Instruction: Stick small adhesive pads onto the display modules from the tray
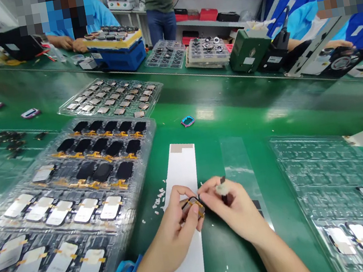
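Taking the hands as the middle of the dial, with twelve straight ahead, the left hand (pixel 177 225) grips a small flat rectangular module with a black edge and orange ribbon (pixel 195 203) between thumb and curled fingers, just above the glossy green worktop (pixel 251 115). The right hand (pixel 233 206) is curled round a slim dark stick-like tool with a whitish lump on it (pixel 223 188); its thumb and forefinger are drawn close together at the module's right edge, though I cannot tell whether they pinch it.

A long white paper strip (pixel 182 170) runs beneath the left hand towards twelve. Small white scraps (pixel 159 200) lie at nine o'clock, a clear plastic strip (pixel 236 159) at two, and a small blue-and-pink rounded frame (pixel 188 121) at twelve. A clear compartmented tray of black and silver screens (pixel 68 169) spreads from eight to ten; another clear tray, with silver-white pieces in its near rows (pixel 305 171), sits at three.
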Demonstrator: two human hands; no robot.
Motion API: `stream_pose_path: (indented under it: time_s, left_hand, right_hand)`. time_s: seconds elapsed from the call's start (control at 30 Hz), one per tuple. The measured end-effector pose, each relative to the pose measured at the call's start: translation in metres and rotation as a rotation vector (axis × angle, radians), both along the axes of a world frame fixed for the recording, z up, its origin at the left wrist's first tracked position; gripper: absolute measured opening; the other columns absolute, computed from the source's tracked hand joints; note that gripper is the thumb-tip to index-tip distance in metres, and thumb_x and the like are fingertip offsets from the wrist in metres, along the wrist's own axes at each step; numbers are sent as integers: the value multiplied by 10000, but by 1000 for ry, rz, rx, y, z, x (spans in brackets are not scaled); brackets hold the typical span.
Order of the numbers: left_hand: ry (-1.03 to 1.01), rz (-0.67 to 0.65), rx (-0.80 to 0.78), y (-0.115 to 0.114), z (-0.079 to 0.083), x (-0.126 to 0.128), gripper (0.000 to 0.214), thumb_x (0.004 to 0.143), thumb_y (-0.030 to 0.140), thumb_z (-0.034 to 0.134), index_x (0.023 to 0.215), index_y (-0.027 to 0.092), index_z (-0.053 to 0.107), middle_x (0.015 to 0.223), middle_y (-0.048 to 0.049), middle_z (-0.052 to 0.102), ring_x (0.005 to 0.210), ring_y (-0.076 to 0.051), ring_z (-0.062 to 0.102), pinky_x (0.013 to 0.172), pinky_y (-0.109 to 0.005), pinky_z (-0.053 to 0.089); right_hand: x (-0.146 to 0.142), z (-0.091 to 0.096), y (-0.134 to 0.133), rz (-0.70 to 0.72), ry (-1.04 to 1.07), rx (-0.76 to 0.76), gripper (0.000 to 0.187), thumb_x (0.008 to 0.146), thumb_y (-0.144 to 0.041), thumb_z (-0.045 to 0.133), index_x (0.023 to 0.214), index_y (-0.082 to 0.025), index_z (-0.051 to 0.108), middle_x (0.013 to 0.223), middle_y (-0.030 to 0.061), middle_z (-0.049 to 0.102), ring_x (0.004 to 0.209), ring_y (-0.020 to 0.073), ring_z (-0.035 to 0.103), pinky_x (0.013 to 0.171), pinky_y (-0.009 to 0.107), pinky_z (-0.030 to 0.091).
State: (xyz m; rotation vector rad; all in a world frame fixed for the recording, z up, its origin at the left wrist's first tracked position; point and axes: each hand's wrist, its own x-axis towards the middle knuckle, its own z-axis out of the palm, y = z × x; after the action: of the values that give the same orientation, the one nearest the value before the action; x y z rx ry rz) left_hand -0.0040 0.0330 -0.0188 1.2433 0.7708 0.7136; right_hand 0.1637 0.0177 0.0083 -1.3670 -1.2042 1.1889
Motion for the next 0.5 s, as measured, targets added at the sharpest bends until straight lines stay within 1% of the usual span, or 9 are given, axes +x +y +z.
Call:
stream_pose_path:
  time_s: [0.07,0.1,0.17,0.2,0.23,0.27,0.33,0.4,0.5]
  left_hand:
    - [32,8,18,0,1,0,183,1050,428,379,1048,244,380,708,44,532,621,-133,461,601,-257,363]
    - [66,23,51,1,2,0,163,1056,404,362,1043,243,385,727,30,570,637,-141,496,624,-269,390]
    - [184,56,166,3,5,-1,132,1061,353,341,1036,239,400,838,-24,660,744,-174,596,713,-313,445]
    - [261,71,241,5,7,-1,118,1059,328,340,1042,236,411,941,-63,692,847,-199,636,781,-349,461]
    - [339,85,321,8,9,-1,107,1054,304,343,1056,232,423,1067,-104,699,975,-229,649,855,-391,461]
    - [411,94,395,10,10,-1,102,1047,282,351,1072,228,433,1194,-139,677,1102,-259,630,922,-433,449]
    - [513,103,518,15,10,-1,99,1030,243,370,1083,218,450,1363,-173,606,1292,-298,535,1037,-511,391]
    - [559,99,593,20,8,-1,99,1017,207,380,1074,209,461,1416,-180,577,1376,-309,466,1120,-566,310]
    - [596,91,633,23,4,0,121,1014,173,369,1075,202,470,1370,-174,620,1366,-293,494,1171,-591,244]
  right_hand:
    - [6,2,7,-55,-5,86,354,920,-527,556,803,-214,674,737,4,574,644,128,498,598,255,415]
    - [8,2,14,-107,-6,132,385,944,-538,509,806,-218,673,797,17,596,715,141,538,667,267,444]
    - [10,1,35,-236,-20,207,423,956,-560,469,787,-221,657,841,28,616,806,157,580,781,289,468]
    - [10,-1,48,-308,-38,210,422,941,-574,485,778,-220,645,830,26,624,805,159,593,796,294,476]
    - [9,-5,63,-353,-42,208,425,930,-591,486,764,-223,617,745,9,599,724,151,586,752,295,489]
    - [7,-11,78,-360,-39,199,426,922,-608,478,775,-226,597,668,-7,572,650,149,580,708,301,503]
    - [3,-27,104,-340,-18,174,405,868,-628,544,797,-230,564,642,-13,585,585,158,607,632,313,533]
    - [-2,-43,123,-338,1,154,377,809,-593,648,820,-234,533,654,-18,602,562,161,632,612,322,563]
    - [-7,-60,134,-363,22,148,327,833,-492,682,882,-207,530,710,-28,622,564,132,644,631,320,589]
